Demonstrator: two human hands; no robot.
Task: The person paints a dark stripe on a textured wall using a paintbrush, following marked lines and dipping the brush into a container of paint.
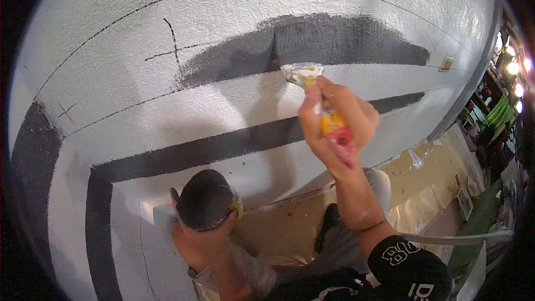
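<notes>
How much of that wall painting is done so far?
Done: the long black stripe across the wall, its vertical leg at the left, and a dark patch in the upper band. In hand: the right hand holds a brush against that patch's lower edge. Left: much of the white wall between the outlines is unfilled, including around the cross mark. Another person crouches below.

In our right hand (334, 122) we grip a paintbrush (323, 106) with a yellow and red handle and a paint-smeared silvery ferrule. Above the hand, the white textured wall (139, 61) carries a dark grey painted patch (329, 42); beside and below the hand runs a black stripe (212, 147). Our sleeve (409, 267) is black with white lettering. Below, another person wears a black cap (203, 198).
</notes>
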